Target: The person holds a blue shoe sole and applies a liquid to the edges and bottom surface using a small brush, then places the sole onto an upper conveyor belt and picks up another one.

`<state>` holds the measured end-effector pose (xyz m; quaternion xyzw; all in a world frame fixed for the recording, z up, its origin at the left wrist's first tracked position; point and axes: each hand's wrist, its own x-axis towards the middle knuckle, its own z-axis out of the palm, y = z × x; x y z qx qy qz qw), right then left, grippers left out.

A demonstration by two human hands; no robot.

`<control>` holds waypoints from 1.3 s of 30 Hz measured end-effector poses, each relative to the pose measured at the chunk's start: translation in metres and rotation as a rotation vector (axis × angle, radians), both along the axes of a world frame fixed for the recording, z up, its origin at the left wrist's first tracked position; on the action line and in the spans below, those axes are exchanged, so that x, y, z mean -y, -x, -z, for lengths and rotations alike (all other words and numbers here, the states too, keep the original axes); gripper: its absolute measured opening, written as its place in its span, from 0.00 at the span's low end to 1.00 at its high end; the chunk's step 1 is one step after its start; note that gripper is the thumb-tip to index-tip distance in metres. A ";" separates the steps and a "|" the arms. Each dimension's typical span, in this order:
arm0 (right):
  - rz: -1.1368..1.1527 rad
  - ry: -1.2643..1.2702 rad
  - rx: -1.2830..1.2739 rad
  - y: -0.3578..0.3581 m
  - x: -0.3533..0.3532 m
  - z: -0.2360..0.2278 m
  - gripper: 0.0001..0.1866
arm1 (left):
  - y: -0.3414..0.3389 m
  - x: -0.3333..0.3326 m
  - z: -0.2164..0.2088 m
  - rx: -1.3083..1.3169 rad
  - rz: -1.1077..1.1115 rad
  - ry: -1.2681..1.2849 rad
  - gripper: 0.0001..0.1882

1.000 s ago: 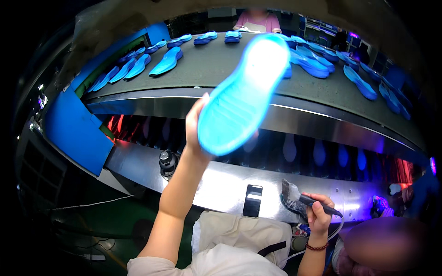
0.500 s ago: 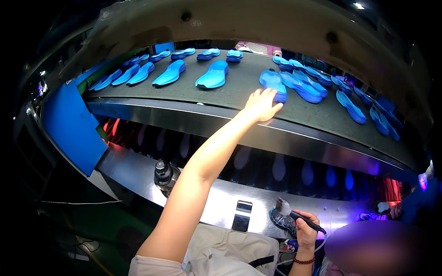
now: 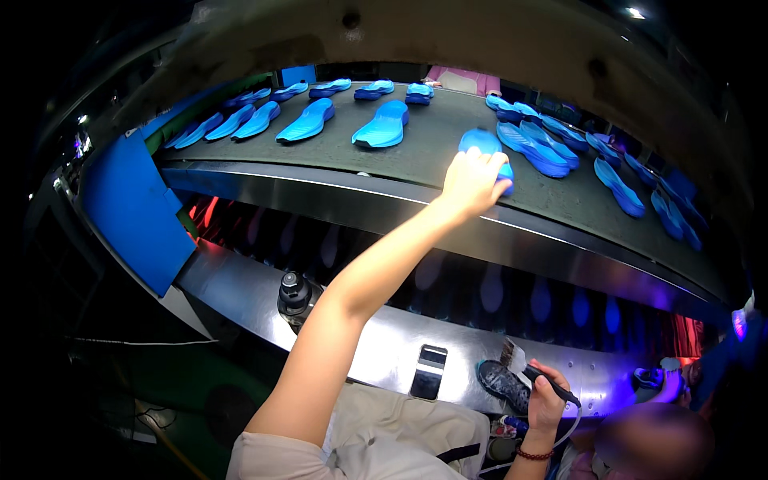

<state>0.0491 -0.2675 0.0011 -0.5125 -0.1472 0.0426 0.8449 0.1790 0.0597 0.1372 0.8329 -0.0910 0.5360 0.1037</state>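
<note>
My left hand reaches over the upper belt with its fingers wrapped round a blue shoe sole. The sole's far end shows beyond my fingers, blurred, and its near edge beside my thumb. Low at the right, my right hand grips the black handle of a corded brush. The brush's pale, flat head points up and away to the left, above a dark, textured outsole on the metal ledge. Whether the brush head touches the outsole is hard to tell.
Several blue soles lie across the dark belt. A lower tier below it holds more sole shapes under red and blue light. On the metal ledge stand a dark bottle and a phone. Another person sits at the right.
My left hand has closed further over the sole, which has shifted slightly and blurred. My right hand keeps hold of the brush. The whole view has shifted a little.
</note>
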 end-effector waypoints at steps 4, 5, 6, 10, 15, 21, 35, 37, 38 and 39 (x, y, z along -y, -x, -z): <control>0.012 -0.030 0.013 -0.001 0.022 0.004 0.13 | 0.064 0.027 0.034 0.436 0.173 0.472 0.15; 0.059 -0.046 -0.034 -0.001 0.020 0.002 0.14 | 0.075 0.028 0.050 0.495 0.190 0.657 0.15; 0.034 -0.043 -0.019 -0.003 0.022 0.002 0.13 | 0.092 0.036 0.055 0.396 0.425 1.056 0.17; -0.016 -0.074 0.052 -0.002 0.015 -0.004 0.13 | 0.132 0.019 0.109 -0.398 1.426 1.697 0.31; -0.153 -0.063 0.016 0.010 -0.003 -0.014 0.13 | 0.180 0.050 0.182 -0.736 2.018 1.880 0.48; -0.211 0.058 -0.116 -0.017 -0.052 0.006 0.10 | 0.185 0.093 0.198 -0.890 1.824 2.042 0.52; 0.175 0.825 0.859 0.024 -0.101 -0.022 0.08 | 0.170 0.106 0.182 -0.664 1.067 2.096 0.42; -0.015 0.854 0.883 0.039 -0.079 -0.020 0.07 | 0.171 0.080 0.186 -0.681 1.271 1.977 0.44; -0.143 0.888 0.896 0.041 -0.065 -0.018 0.07 | 0.173 0.075 0.178 -0.674 1.178 1.975 0.47; -0.300 0.913 0.784 0.045 -0.053 -0.024 0.07 | 0.175 0.072 0.176 -0.710 1.244 1.982 0.48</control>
